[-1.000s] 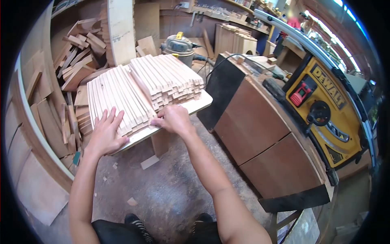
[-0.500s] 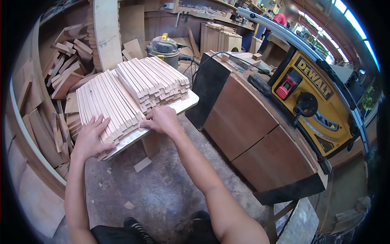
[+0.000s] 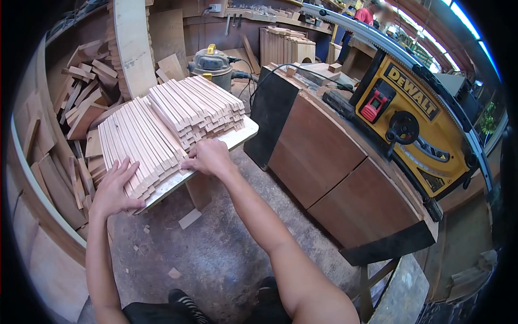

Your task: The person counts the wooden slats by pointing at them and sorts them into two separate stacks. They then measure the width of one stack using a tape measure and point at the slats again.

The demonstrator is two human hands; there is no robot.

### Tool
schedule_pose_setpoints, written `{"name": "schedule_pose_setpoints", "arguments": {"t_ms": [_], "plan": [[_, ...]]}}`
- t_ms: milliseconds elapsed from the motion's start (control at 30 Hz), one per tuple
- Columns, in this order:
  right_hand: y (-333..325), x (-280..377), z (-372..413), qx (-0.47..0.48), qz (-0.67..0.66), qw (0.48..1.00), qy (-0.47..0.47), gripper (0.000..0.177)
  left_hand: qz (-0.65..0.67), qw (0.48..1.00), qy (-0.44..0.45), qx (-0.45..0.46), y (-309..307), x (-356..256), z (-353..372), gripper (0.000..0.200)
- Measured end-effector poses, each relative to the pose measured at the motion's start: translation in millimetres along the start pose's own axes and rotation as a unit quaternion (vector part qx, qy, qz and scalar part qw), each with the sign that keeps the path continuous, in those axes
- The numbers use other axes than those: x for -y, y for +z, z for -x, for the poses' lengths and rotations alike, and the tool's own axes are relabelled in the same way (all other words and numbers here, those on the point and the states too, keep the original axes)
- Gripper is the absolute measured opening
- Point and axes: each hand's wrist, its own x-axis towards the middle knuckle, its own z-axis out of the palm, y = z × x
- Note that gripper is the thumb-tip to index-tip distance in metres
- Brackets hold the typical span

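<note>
Pale wooden strips [image 3: 137,146] lie side by side in a low stack on a white-topped board [image 3: 244,135]. A taller pile of the same strips [image 3: 197,105] sits to their right. My left hand [image 3: 114,189] rests against the left side of the low stack, fingers spread, thumb along the near edge. At the stack's near right corner, my right hand [image 3: 209,157] has its fingers curled, thumb and index finger at a strip's end. The palm side of the right hand is hidden.
Right of the board stands a brown cabinet [image 3: 318,156] carrying a yellow DeWalt table saw [image 3: 413,129]. A shop vacuum [image 3: 211,67] is behind the board. Offcuts [image 3: 89,92] are heaped at left. Wood scraps lie on the concrete floor [image 3: 216,254]. A person in red [image 3: 365,16] is far back.
The view has shifted slightly, so the surroundings sit a little further left. Both hands keep nearly the same places at the stack; the left thumb has slid slightly along the near edge.
</note>
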Motion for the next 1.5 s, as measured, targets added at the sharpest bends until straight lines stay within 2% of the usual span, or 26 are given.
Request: {"name": "schedule_pose_setpoints", "arguments": {"t_ms": [233, 367, 533, 667, 867, 967, 1133, 1300, 1433, 1467, 1500], "plan": [[3, -1, 0, -0.019, -0.002, 1.000, -0.005, 0.041, 0.011, 1.000, 0.011, 0.004, 0, 6, 1, 0.129], [6, -3, 1, -0.029, -0.008, 0.999, -0.017, 0.041, -0.033, 0.999, 0.013, 0.016, -2, -1, 11, 0.132], [0, -4, 0, 0.010, -0.010, 1.000, -0.011, 0.039, -0.011, 1.000, 0.000, 0.009, 2, 2, 5, 0.134], [6, -8, 0, -0.021, -0.003, 1.000, -0.018, 0.038, -0.012, 1.000, 0.014, 0.010, 5, 6, 3, 0.135], [10, -19, 3, -0.052, -0.009, 0.998, -0.032, 0.036, -0.072, 0.996, 0.048, 0.028, 8, 16, 1, 0.156], [12, -14, 2, -0.047, -0.017, 0.998, -0.034, 0.033, -0.039, 0.998, 0.039, 0.021, 11, 18, 2, 0.156], [14, -16, 0, -0.057, -0.010, 0.997, -0.047, 0.035, -0.020, 0.999, 0.026, 0.016, 10, 13, 1, 0.151], [12, -14, -1, -0.030, 0.002, 0.999, -0.039, 0.037, -0.006, 1.000, 0.025, 0.017, 7, 16, 3, 0.154], [5, -8, 2, -0.018, -0.004, 0.999, -0.031, 0.037, -0.024, 0.999, 0.023, 0.005, 9, 17, 4, 0.138], [4, -7, 2, -0.020, -0.011, 1.000, -0.020, 0.036, -0.042, 0.999, 0.008, -0.003, 11, 14, 3, 0.127], [3, -6, 2, -0.015, -0.011, 0.999, -0.028, 0.036, -0.040, 0.999, -0.001, -0.005, 11, 7, 3, 0.127]]}}
